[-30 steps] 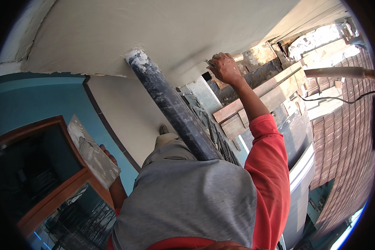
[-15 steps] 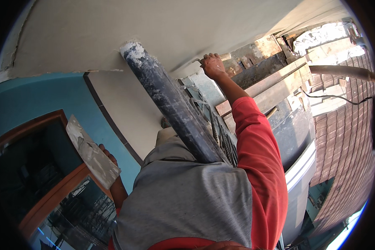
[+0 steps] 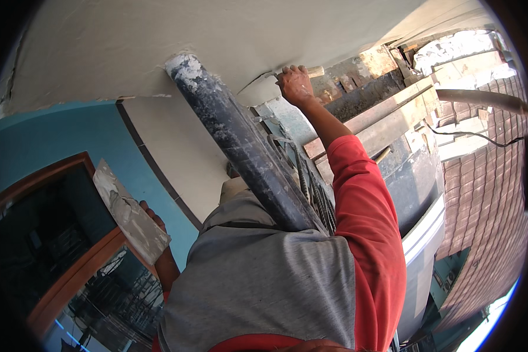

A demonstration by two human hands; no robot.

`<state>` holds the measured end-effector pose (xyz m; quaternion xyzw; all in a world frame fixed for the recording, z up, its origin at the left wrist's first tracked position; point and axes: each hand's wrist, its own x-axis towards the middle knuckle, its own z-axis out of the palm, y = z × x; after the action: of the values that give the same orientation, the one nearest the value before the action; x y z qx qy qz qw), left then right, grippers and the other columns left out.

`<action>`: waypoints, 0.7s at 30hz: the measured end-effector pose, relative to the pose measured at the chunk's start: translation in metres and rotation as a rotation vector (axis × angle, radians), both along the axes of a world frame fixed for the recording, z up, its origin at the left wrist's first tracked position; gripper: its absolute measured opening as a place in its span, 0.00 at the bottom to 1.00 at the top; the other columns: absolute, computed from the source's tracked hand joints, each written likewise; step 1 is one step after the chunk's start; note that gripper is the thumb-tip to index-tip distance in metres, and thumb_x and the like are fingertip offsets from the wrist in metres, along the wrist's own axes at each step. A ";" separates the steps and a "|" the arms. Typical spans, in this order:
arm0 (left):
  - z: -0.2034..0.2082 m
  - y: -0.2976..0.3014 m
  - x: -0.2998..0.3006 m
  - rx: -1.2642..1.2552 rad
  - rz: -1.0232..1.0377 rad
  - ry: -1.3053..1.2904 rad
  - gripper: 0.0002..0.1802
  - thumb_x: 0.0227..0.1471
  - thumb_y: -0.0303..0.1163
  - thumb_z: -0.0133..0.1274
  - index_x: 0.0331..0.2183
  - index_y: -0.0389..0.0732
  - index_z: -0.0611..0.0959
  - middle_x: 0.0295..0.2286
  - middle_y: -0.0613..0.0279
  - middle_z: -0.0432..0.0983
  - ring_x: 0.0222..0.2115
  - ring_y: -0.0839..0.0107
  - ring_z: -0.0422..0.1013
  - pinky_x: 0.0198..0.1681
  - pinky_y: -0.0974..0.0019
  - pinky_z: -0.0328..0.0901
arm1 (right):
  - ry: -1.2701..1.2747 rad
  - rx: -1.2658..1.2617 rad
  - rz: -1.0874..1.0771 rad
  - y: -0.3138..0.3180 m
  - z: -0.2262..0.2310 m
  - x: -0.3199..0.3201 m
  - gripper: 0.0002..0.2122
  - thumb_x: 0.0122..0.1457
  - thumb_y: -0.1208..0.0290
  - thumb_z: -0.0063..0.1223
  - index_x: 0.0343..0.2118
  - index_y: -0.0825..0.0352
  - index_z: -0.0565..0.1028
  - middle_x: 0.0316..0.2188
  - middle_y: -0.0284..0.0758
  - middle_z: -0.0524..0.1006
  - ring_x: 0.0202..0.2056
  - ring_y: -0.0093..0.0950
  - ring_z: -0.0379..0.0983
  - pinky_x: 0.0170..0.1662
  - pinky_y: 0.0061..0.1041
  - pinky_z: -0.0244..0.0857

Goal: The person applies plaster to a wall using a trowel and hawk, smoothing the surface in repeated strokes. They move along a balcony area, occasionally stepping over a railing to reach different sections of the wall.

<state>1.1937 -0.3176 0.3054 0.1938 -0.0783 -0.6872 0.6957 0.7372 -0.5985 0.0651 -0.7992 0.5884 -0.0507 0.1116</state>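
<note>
My right hand (image 3: 296, 85) reaches up and grips the pale handle of a putty knife (image 3: 259, 91). Its broad, light blade lies at the grey plastered ceiling surface (image 3: 234, 35), just right of the dark pipe's upper end. Low on the left, my left hand (image 3: 152, 216) is partly hidden behind a flat rectangular plate (image 3: 129, 214) smeared with grey filler, and its fingers curl at the plate's edge. The plate is held tilted, away from the ceiling.
A thick dark pipe (image 3: 234, 141), white with plaster at its top, slants between my arms. Cables (image 3: 317, 202) run beside it. Wooden planks (image 3: 387, 117) lie right of my right arm, with a tiled roof (image 3: 481, 193) beyond. A blue wall (image 3: 47, 132) and brown-framed window (image 3: 70, 281) stand left.
My right hand has shifted slightly left with the putty knife, and more of its blade and handle now shows. The left hand and its plate have hardly moved.
</note>
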 end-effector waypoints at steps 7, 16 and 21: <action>0.005 -0.007 -0.007 -0.016 -0.047 0.045 0.16 0.68 0.33 0.51 0.52 0.34 0.74 0.34 0.59 0.65 0.26 0.74 0.62 0.26 0.71 0.64 | -0.077 -0.110 -0.028 0.008 0.060 -0.008 0.11 0.65 0.59 0.55 0.40 0.59 0.84 0.43 0.35 0.80 0.50 0.36 0.73 0.60 0.43 0.60; 0.003 -0.007 -0.005 -0.065 -0.096 0.122 0.18 0.69 0.39 0.52 0.49 0.36 0.71 0.39 0.57 0.64 0.33 0.65 0.66 0.32 0.57 0.67 | -0.225 -0.279 -0.022 0.015 0.145 -0.022 0.11 0.63 0.60 0.61 0.37 0.63 0.85 0.38 0.36 0.80 0.45 0.38 0.76 0.56 0.42 0.64; 0.004 -0.009 -0.007 -0.077 -0.155 0.085 0.19 0.67 0.34 0.54 0.53 0.36 0.72 0.36 0.58 0.65 0.29 0.70 0.64 0.29 0.66 0.66 | -0.217 -0.341 -0.014 0.007 0.176 -0.036 0.11 0.63 0.60 0.60 0.35 0.62 0.85 0.37 0.35 0.80 0.45 0.37 0.77 0.55 0.42 0.64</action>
<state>1.1870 -0.3263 0.3098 0.1309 -0.0897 -0.7430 0.6502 0.7015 -0.5919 0.2411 -0.7922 0.5615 -0.2362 0.0371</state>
